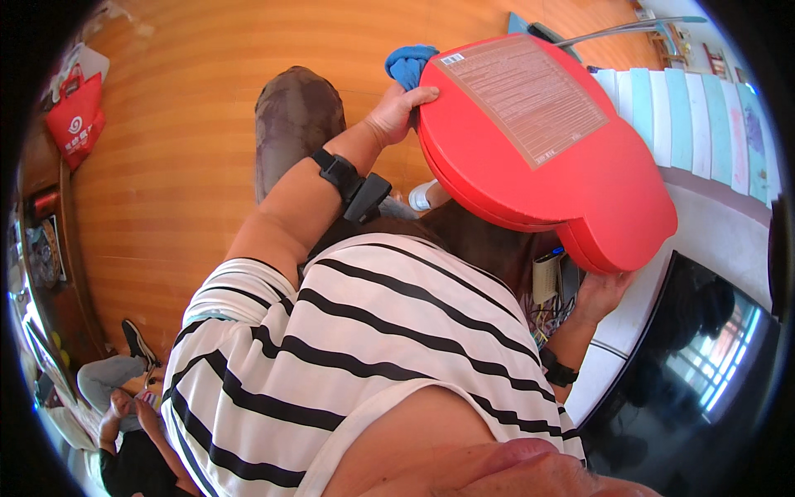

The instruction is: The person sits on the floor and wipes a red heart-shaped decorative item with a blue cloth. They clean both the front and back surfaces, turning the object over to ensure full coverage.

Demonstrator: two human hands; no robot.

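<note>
A large red heart-shaped box [596, 180] is held up before me, its flat face with a brown printed panel turned towards me. My left hand [404, 109] grips its rim at the upper left, thumb on the edge. A bunched blue cloth [410, 65] sticks out beyond the fingers of that hand, against the box. At the lower lobe, my right hand [605, 292] holds the box from beneath, its fingers partly hidden. Both wrists wear black straps.
A black glossy screen [689, 348] stands at right beside a white surface, near a device with tangled cables [545, 279]. Blue-and-white slats [677, 118] lie beyond. A brown padded seat [298, 124], a red bag [77, 121] and a seated person [136, 453] are leftward.
</note>
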